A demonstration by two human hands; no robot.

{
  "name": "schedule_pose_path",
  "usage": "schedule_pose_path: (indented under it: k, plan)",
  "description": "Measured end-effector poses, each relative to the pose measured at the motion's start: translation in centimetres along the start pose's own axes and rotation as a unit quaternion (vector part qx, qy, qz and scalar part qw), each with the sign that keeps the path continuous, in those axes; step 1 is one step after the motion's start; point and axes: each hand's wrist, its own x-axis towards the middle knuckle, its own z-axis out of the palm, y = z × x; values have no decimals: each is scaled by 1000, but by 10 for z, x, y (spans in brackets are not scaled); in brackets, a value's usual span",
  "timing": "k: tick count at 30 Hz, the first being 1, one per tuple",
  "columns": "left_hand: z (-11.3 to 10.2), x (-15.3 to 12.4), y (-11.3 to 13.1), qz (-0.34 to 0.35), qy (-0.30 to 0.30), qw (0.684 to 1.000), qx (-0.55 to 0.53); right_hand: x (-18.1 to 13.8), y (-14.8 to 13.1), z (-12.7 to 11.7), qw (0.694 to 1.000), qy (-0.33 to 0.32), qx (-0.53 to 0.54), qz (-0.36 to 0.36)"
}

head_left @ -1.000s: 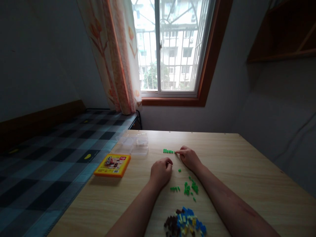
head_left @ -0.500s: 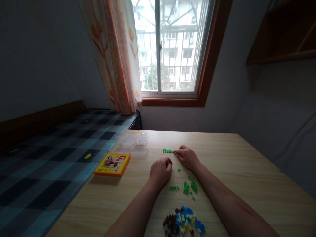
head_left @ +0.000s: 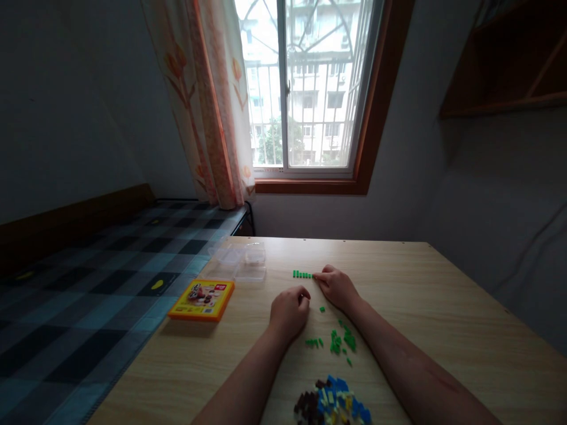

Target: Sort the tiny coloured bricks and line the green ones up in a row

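Note:
Toward the far side of the table, a short row of small green bricks (head_left: 302,274) lies in a line. My right hand (head_left: 337,287) is at the row's right end, its thumb and forefinger closed on the last green brick, mostly hidden by the fingertips. My left hand (head_left: 290,310) rests on the table to the left and nearer, fingers curled in, nothing visible in them. One green brick (head_left: 322,309) lies alone between the hands. Nearer are a loose green heap (head_left: 336,342) and a smaller line of green pieces (head_left: 314,342).
A pile of brown, blue, cream and yellow bricks (head_left: 332,401) lies at the near edge of view. To the left are a yellow-orange box (head_left: 202,300) and clear plastic trays (head_left: 250,270). A bed with checked cover (head_left: 133,283) adjoins the table's left side.
The view has tilted up slightly, so everything sits a little lower. My right hand stays at the row's end with its fingertips. My left hand stays put.

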Motion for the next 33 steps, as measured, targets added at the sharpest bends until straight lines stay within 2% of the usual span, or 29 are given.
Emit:
schedule_pose_path:
  k: [33]
  plan:
    - [-1,1,-1,2,-1,1000,3,0,2,1,998,27,49,2]
